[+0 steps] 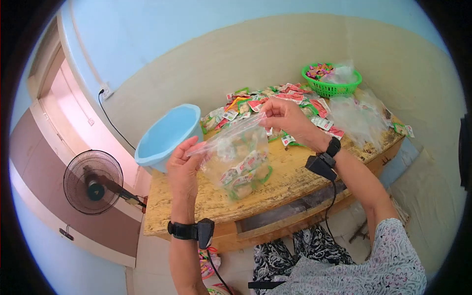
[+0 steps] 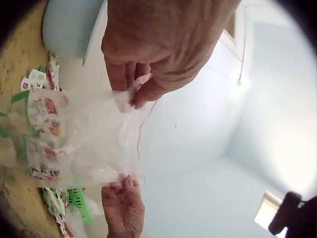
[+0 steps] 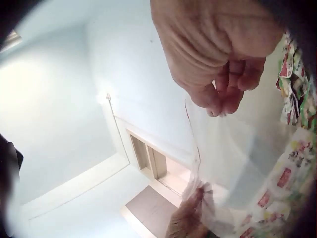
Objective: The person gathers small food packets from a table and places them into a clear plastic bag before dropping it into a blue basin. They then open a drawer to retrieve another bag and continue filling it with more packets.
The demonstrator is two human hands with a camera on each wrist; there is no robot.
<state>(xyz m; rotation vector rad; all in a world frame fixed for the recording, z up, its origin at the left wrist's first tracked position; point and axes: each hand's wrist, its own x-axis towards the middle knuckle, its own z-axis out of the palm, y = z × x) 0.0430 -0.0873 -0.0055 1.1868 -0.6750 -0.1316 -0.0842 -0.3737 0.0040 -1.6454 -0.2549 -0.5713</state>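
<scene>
Between my two hands a clear plastic zip bag (image 1: 231, 152) hangs over the front of the wooden table, its top edge stretched taut. Several small snack packets (image 1: 246, 169) with green edges and red print sit low inside it. My left hand (image 1: 183, 164) pinches one top corner between thumb and fingers, as the left wrist view shows close up. At the opposite corner my right hand (image 1: 287, 120) pinches the bag's edge with thumb and fingertips. A thin red line (image 2: 140, 131) runs along the bag's top edge.
A blue basin (image 1: 169, 132) stands at the table's left. Loose packets (image 1: 290, 96) are heaped along the back. A green basket (image 1: 332, 88) of small wrapped pieces stands back right, beside clear plastic bags (image 1: 356, 118). A fan (image 1: 93, 182) is left of the wooden table (image 1: 211, 204).
</scene>
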